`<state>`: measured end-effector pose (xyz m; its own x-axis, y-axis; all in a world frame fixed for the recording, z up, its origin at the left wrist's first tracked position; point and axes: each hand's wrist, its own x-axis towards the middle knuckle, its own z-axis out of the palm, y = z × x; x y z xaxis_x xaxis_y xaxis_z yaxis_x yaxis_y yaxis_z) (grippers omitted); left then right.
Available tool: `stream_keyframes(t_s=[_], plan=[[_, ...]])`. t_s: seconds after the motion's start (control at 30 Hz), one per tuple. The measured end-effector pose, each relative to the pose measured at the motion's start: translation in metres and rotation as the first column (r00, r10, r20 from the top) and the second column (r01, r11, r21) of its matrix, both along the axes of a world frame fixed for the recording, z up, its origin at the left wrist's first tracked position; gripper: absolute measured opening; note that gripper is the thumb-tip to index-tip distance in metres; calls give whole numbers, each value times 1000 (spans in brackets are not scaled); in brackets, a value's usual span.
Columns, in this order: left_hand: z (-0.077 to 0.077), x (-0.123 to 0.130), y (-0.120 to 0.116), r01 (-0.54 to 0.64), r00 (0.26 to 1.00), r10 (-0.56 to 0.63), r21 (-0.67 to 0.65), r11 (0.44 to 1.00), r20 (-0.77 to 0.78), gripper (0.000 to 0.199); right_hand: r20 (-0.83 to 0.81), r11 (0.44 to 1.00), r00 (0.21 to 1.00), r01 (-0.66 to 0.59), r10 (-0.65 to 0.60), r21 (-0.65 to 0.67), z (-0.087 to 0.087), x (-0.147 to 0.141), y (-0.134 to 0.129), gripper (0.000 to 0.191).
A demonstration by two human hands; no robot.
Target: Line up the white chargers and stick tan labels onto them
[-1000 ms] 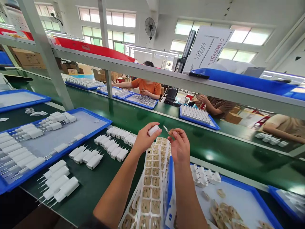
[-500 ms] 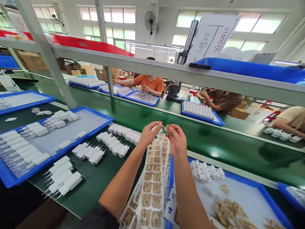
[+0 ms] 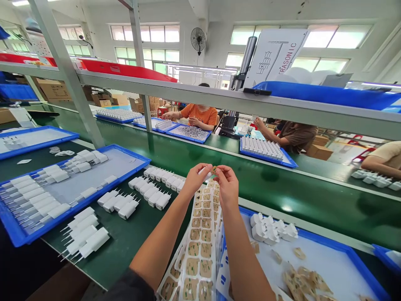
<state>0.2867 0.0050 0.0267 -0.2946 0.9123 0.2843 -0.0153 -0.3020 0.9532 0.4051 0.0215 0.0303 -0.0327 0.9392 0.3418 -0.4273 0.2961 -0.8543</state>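
Observation:
Both hands meet above the far end of long strips of tan adhesive pieces. My left hand is closed on a small white part, mostly hidden by its fingers. My right hand pinches a small tan piece right beside that white part. Whether the two pieces touch is too small to tell. Rows of white plug adapters lie on the green table left of my forearms.
At left a blue tray holds white adapters; at right another has white parts and crumpled tan scraps. A metal shelf rail crosses ahead. Beyond the green belt, people sit by more trays.
My right hand has moved left, bringing the tan piece closer to my left hand. The view has shifted slightly, and a person's hand across the belt is raised higher.

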Motion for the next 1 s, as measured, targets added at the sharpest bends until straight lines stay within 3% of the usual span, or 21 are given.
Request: stream_keyframes(t_s=[0.5, 0.7, 0.87, 0.93, 1.0], plan=[[0, 1, 3, 19, 991, -16, -20, 1000, 135, 48, 115, 976, 987, 92, -116, 199, 9, -5, -15, 16], [-20, -19, 18, -102, 951, 135, -131, 986, 278, 55, 5, 929, 983, 170, -181, 329, 30, 12, -27, 12], [-25, -41, 29, -146, 898, 221, -216, 965, 380, 63, -62, 979, 993, 110, -101, 171, 31, 22, -18, 19], [-17, -45, 47, -151, 894, 240, -249, 957, 377, 58, -71, 992, 995, 73, -66, 105, 27, 19, -14, 21], [-6, -46, 80, -153, 901, 254, -291, 945, 351, 51, -68, 997, 997, 32, -27, 76, 22, 16, -11, 22]])
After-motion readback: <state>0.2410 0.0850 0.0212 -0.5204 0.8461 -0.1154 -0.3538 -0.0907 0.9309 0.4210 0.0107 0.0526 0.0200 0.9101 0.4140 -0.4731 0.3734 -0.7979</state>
